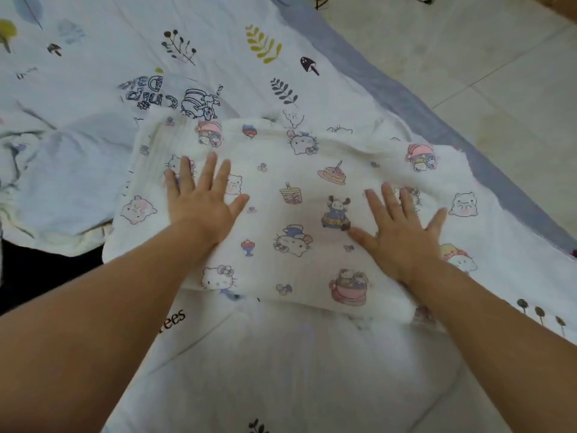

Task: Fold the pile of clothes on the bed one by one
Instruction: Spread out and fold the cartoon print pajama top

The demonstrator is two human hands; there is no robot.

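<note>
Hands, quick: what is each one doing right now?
Left hand: open, flat on the cartoon-print cloth.
Right hand: open, flat on the same cloth.

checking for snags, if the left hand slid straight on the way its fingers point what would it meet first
Likely the far folded edge of the cartoon-print cloth that the left hand presses flat; beyond that, the bedsheet. Depth is hard to judge.

a home bedroom: a bed (281, 370) under a printed quilt (218, 42), pale tiled floor (484, 73) alongside
</note>
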